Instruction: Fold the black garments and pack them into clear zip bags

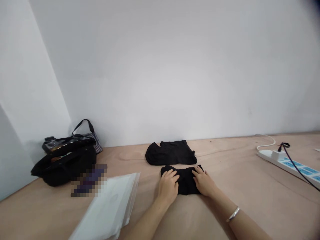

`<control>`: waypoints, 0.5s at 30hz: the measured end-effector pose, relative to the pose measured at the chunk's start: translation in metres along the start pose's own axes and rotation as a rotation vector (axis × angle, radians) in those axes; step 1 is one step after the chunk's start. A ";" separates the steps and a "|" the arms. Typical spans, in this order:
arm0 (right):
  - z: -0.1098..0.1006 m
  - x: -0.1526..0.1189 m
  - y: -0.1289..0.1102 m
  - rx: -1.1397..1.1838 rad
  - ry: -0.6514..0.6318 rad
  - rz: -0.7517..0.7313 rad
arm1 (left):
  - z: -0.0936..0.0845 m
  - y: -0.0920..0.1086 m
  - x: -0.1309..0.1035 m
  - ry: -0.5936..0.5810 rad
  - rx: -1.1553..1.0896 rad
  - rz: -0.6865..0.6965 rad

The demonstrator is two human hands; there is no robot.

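A folded black cloth (pixel 186 181) lies on the wooden surface in front of me. My left hand (pixel 169 185) rests on its left part, fingers spread over the fabric. On its right part lies my right hand (pixel 203 181), its fingers also apart and flat; a silver bangle is on that wrist. Just beyond, toward the wall, a second black garment (pixel 172 153) lies flat, with a rounded part at its left end. Neither hand touches this second piece.
Clear plastic zip bags (pixel 110 203) lie at the front left. Behind them are a black bag (pixel 67 165), a striped bag (pixel 98 141) and a blurred-out purple item (pixel 88 181). A power strip (pixel 295 166) with cables lies at the right. A white wall (pixel 175 73) stands behind.
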State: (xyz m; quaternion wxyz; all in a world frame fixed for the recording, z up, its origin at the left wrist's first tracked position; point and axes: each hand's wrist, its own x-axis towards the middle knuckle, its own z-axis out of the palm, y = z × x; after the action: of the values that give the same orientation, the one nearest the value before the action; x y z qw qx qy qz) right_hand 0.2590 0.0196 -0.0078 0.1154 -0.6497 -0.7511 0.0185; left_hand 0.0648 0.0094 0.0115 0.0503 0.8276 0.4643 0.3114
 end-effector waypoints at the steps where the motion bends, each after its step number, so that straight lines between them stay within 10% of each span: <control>1: 0.002 0.000 0.000 0.002 -0.009 -0.002 | 0.000 0.001 -0.003 -0.056 0.080 0.033; 7: 0.010 0.002 0.001 0.028 -0.030 0.001 | 0.002 -0.001 -0.015 -0.270 0.237 0.102; 15: 0.000 -0.001 0.003 0.097 0.035 -0.036 | -0.009 0.000 -0.024 -0.204 0.249 0.120</control>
State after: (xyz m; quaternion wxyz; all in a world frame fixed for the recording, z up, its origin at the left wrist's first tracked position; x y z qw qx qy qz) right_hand 0.2622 0.0190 -0.0085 0.1601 -0.6302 -0.7587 0.0414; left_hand 0.0512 -0.0117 0.0073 -0.0245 0.8810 0.4415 0.1684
